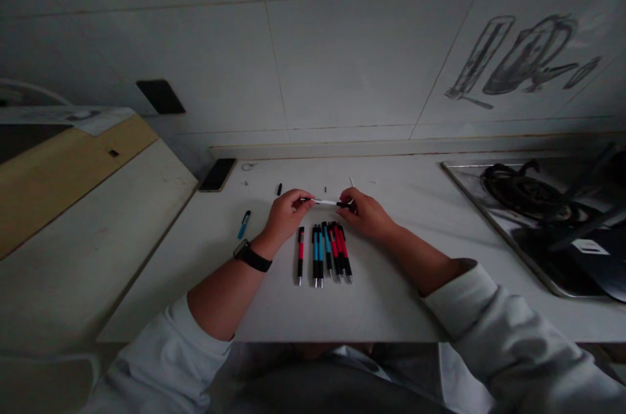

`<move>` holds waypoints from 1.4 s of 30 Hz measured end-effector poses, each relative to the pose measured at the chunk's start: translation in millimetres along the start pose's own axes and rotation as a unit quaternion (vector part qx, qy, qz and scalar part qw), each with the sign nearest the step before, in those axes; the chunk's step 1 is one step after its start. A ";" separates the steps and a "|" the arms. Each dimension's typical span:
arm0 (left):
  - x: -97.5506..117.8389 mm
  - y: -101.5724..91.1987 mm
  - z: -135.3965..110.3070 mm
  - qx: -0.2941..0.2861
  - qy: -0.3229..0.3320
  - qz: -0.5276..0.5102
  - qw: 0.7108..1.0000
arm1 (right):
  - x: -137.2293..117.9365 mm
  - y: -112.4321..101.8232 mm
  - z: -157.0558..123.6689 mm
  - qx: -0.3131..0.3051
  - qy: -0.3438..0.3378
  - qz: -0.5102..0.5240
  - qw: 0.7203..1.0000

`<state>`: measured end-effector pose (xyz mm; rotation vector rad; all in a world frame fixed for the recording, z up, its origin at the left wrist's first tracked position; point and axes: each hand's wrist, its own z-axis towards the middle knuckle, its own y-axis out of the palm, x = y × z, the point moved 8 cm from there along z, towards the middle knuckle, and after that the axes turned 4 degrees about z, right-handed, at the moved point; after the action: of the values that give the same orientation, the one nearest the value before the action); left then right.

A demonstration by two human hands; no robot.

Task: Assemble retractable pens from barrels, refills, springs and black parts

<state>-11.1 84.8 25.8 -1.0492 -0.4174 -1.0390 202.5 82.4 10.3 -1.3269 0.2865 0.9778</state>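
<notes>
White pen piece (pixel 327 202) pinched by left hand (pixel 287 214), right hand (pixel 368 214); blue barrel (pixel 243 226) apart, inside hidden.

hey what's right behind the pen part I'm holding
A small dark piece, and farther right a thin white stick. Anything your left hand or right hand covers can't be seen.

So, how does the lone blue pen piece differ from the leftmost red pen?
The red pen is longer than the blue piece. The red pen has a silver tip; the blue piece shows none. The blue piece slants more than the red pen. Both lie on the counter.
</notes>
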 end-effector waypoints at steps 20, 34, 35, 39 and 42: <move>-21.4 0.1 4.4 0.014 -0.070 -0.093 0.993 | 0.9 -5.7 2.0 0.032 -0.040 -0.002 0.999; -33.2 -18.5 8.6 0.042 -0.072 -0.007 0.996 | 5.3 -10.7 1.7 0.025 -0.016 -0.074 0.997; -32.0 -16.3 8.0 0.031 -0.067 0.011 0.997 | 6.3 -10.1 1.8 0.024 -0.014 -0.078 0.997; -23.4 -9.1 5.9 -0.007 -0.038 0.055 0.998 | 9.2 -8.8 2.5 0.021 -0.013 -0.091 0.996; -16.7 -7.8 5.3 -0.021 -0.018 0.070 0.997 | 9.5 -8.8 2.5 0.019 -0.016 -0.085 0.996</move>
<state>-25.1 96.8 20.3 -1.1192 -0.3481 -0.9087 213.7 89.4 10.5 -1.2786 0.1641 0.8452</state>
